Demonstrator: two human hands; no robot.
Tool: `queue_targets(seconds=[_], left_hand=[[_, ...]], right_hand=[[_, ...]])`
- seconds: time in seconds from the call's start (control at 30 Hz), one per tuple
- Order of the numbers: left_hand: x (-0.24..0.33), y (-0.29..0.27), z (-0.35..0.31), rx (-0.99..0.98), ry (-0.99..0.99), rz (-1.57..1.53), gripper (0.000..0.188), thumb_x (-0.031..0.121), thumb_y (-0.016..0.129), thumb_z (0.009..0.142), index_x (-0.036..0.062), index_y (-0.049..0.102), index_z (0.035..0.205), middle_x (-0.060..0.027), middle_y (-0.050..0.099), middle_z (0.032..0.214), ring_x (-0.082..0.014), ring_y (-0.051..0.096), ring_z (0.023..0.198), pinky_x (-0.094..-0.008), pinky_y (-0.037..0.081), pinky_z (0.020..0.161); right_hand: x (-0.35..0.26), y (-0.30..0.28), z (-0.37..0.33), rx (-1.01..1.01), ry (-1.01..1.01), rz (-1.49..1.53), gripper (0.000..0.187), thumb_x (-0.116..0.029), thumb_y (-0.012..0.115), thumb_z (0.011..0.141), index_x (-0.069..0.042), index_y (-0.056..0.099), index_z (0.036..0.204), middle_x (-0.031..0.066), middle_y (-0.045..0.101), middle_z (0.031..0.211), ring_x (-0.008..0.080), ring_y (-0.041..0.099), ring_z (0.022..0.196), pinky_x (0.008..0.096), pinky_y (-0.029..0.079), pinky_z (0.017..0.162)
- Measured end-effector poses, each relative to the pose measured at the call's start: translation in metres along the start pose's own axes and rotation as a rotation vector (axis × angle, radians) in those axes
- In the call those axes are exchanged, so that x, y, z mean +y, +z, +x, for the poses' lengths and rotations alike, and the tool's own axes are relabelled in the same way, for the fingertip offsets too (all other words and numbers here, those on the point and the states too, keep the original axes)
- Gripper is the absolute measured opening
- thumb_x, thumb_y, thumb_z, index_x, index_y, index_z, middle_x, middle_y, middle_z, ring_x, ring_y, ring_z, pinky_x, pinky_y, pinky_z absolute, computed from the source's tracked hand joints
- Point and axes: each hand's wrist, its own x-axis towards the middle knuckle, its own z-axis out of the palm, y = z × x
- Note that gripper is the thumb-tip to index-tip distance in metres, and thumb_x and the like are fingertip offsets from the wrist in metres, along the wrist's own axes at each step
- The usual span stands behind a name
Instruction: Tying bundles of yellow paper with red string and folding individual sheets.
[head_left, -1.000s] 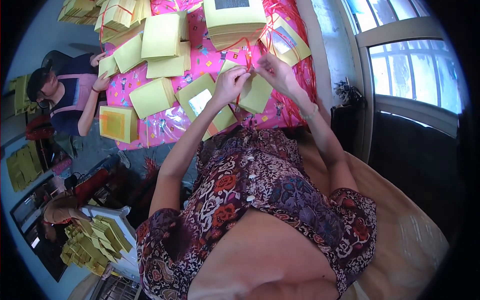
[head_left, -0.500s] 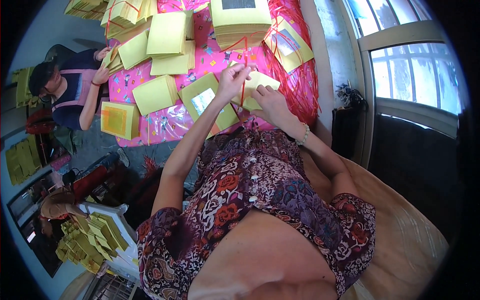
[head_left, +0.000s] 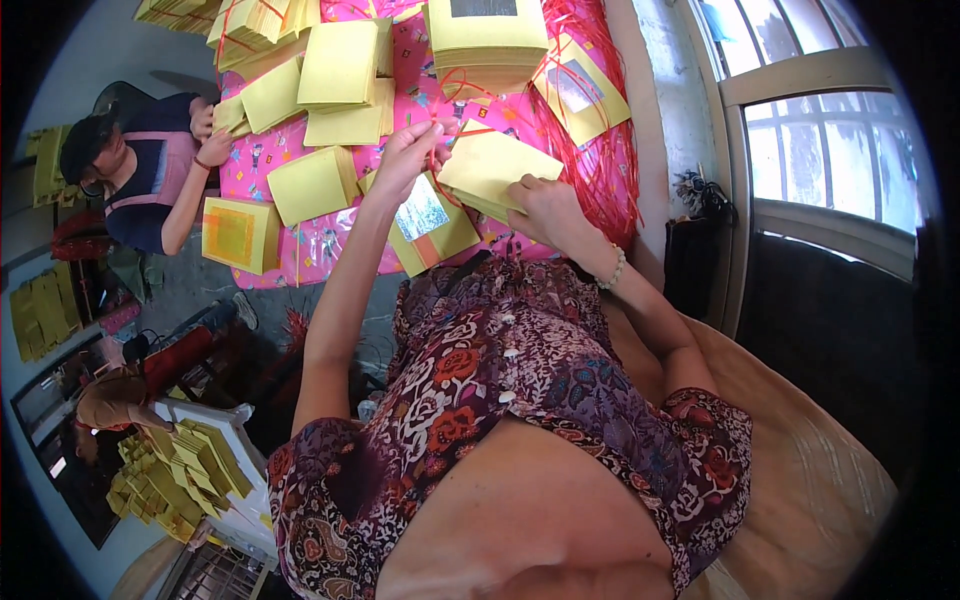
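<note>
Both forearms are extended forward over the bench [head_left: 408, 92], which is covered with glossy pink, figure-printed sheeting. The left hand [head_left: 405, 165] is raised with the wrist nearly straight, and a thin red strip [head_left: 437, 178] is pinched between its thumb and fingertips. The right hand [head_left: 552, 212], angled inward below a bracelet [head_left: 612, 272] of pale round beads, is closed on the near right edge of a yellow paper stack [head_left: 500, 163], the fingers bent over the top sheet. The stack, squarish, matte and many-layered, is held slightly tilted between the hands, in front of a taller yellow block [head_left: 490, 68] whose upper face bears a dark grey rectangle. The red strip is looped loosely at the stack's left side. Just beside it, a yellow sheet with a reflective silver patch [head_left: 422, 212] is laid flat. Fine, glossy red strands [head_left: 622, 205] are massed in a tangle along the bench's right edge; further yellow piles [head_left: 312, 188] with layered edges are placed to the left.
</note>
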Motion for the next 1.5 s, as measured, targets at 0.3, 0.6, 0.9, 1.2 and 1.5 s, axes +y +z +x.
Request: queue_targets(seconds=[0.3, 0.6, 0.9, 1.2, 1.5], left_hand=[[-0.029, -0.003, -0.002, 0.179, -0.105, -0.477, 0.031, 0.021, 0.051, 0.098, 0.0063, 0.055, 0.125, -0.0033, 0.063, 0.104, -0.0132, 0.063, 0.081, -0.0303, 0.053, 0.074], [-0.026, 0.012, -0.004, 0.264, 0.009, -0.276, 0.031, 0.022, 0.051, 0.098, 0.0032, 0.056, 0.122, -0.0067, 0.064, 0.104, -0.0143, 0.066, 0.082, -0.0259, 0.054, 0.072], [-0.034, 0.022, -0.001, 0.439, 0.092, -0.180, 0.028, 0.021, 0.050, 0.099, 0.0024, 0.063, 0.116, -0.0069, 0.065, 0.101, -0.0105, 0.063, 0.068, -0.0242, 0.053, 0.059], [-0.016, 0.045, -0.005, 0.435, -0.022, 0.000, 0.030, 0.020, 0.050, 0.098, -0.0017, 0.061, 0.117, -0.0064, 0.064, 0.092, -0.0093, 0.061, 0.079, -0.0247, 0.054, 0.064], [-0.057, 0.068, -0.008, 0.523, 0.321, -0.328, 0.031, 0.018, 0.048, 0.100, -0.0053, 0.060, 0.116, -0.0092, 0.064, 0.109, -0.0142, 0.058, 0.100, -0.0271, 0.046, 0.090]], right_hand=[[0.003, 0.006, -0.007, 0.088, 0.027, -0.018, 0.017, -0.012, 0.058, 0.079, -0.005, 0.059, 0.095, 0.0113, 0.060, 0.076, 0.0284, 0.063, 0.064, 0.0384, 0.051, 0.054], [-0.003, 0.005, -0.006, 0.125, 0.083, -0.031, 0.025, -0.014, 0.060, 0.078, -0.007, 0.051, 0.100, 0.0096, 0.057, 0.084, 0.0271, 0.064, 0.070, 0.0389, 0.052, 0.055], [-0.002, 0.009, -0.006, 0.096, 0.117, -0.026, 0.022, -0.013, 0.059, 0.078, -0.005, 0.049, 0.096, 0.0110, 0.056, 0.084, 0.0289, 0.063, 0.070, 0.0412, 0.052, 0.056], [0.000, 0.012, -0.005, 0.114, 0.144, -0.022, 0.021, -0.012, 0.057, 0.078, -0.004, 0.047, 0.094, 0.0127, 0.055, 0.083, 0.0301, 0.062, 0.070, 0.0421, 0.052, 0.057], [-0.005, 0.006, -0.005, 0.168, 0.148, -0.060, 0.019, -0.010, 0.057, 0.077, -0.004, 0.050, 0.093, 0.0104, 0.055, 0.080, 0.0281, 0.061, 0.073, 0.0405, 0.052, 0.058]])
